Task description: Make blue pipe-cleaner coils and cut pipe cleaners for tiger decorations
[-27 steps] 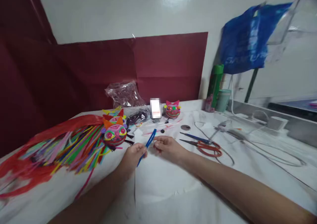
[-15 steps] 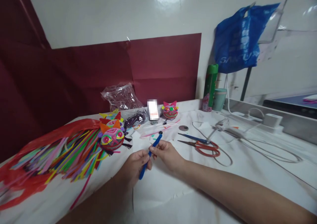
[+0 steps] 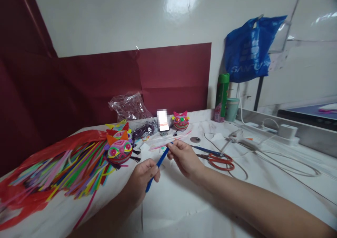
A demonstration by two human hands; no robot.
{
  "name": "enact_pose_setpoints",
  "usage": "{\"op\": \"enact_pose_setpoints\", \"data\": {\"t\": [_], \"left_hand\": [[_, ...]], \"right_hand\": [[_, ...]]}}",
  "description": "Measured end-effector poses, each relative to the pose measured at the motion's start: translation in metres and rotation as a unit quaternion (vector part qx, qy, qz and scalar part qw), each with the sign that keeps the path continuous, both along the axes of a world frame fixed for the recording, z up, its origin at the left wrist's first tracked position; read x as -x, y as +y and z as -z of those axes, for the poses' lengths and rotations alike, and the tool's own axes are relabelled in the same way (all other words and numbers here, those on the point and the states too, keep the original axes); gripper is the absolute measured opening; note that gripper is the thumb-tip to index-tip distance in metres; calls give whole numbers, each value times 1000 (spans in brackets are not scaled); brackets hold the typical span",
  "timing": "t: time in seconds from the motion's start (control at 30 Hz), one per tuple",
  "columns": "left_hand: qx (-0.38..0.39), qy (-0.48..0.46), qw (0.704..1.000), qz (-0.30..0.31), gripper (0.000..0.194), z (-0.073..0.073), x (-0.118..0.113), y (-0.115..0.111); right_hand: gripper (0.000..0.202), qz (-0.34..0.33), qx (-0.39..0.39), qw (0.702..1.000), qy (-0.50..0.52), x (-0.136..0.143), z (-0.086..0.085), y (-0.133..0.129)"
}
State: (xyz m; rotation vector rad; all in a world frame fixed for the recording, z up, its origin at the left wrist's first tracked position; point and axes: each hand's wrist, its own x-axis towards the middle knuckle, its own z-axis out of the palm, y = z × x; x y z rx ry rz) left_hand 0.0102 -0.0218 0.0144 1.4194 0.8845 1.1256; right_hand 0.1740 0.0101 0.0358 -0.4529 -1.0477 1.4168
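Observation:
A slim blue stick, seemingly a pipe cleaner (image 3: 162,157), slants up to the right between my hands over the white tabletop. My left hand (image 3: 147,173) is closed around its lower part, with the end poking out below the fingers. At the upper end, thumb and fingers of my right hand (image 3: 183,157) pinch it and cover the tip. Scissors with orange handles (image 3: 221,161) lie just right of my right hand, alongside blue tweezers (image 3: 206,149). Left of my left hand sits a pink lion-like head with orange ears (image 3: 120,152).
Many coloured pipe cleaners (image 3: 71,167) are spread on red plastic (image 3: 91,136) at left. At the back stand a lit phone (image 3: 163,120), another lion-like head (image 3: 180,121) and clear plastic wrap (image 3: 129,106). Cables (image 3: 289,164), a green can (image 3: 222,94) and a cup (image 3: 232,108) are at right.
My right hand has slid up the blue pipe cleaner to its upper end, covering the dark tip that showed before. My left hand keeps its hold lower down. The view has tilted slightly.

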Motion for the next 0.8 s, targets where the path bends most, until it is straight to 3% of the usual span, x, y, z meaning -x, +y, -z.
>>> {"op": "enact_pose_setpoints", "data": {"t": [0.2, 0.37, 0.43, 0.5, 0.57, 0.63, 0.67, 0.7, 0.73, 0.77, 0.8], "left_hand": [[-33, 108, 990, -78, 27, 5, 1, -1], [-51, 186, 977, -91, 24, 2, 0, -1], [-44, 216, 969, -114, 22, 1, 0, 0], [-53, 252, 956, -140, 21, 0, 1, 1], [-88, 290, 940, -158, 19, -1, 2, 1], [-146, 314, 923, -168, 15, -2, 4, 1], [-180, 319, 915, -169, 13, -3, 6, 1], [-213, 320, 908, -165, 12, -4, 8, 2], [-243, 318, 903, -158, 11, -5, 10, 3], [-266, 312, 900, -149, 11, -7, 13, 5], [-278, 304, 900, -140, 11, -10, 16, 7]], "right_hand": [[35, 59, -21, 998, -21, -10, 1, 14], [33, 51, -79, 966, -240, -11, 6, 17], [32, 87, -120, 941, -306, -13, 7, 17], [28, 170, -230, 880, -378, -17, 7, 17], [21, 230, -382, 759, -473, -20, 8, 16], [18, 227, -489, 634, -554, -20, 11, 13], [17, 209, -515, 590, -585, -19, 13, 12], [18, 187, -528, 564, -607, -18, 16, 11], [20, 169, -528, 556, -619, -17, 18, 11], [21, 152, -516, 568, -623, -16, 20, 12], [21, 134, -487, 606, -615, -16, 22, 13]]}}
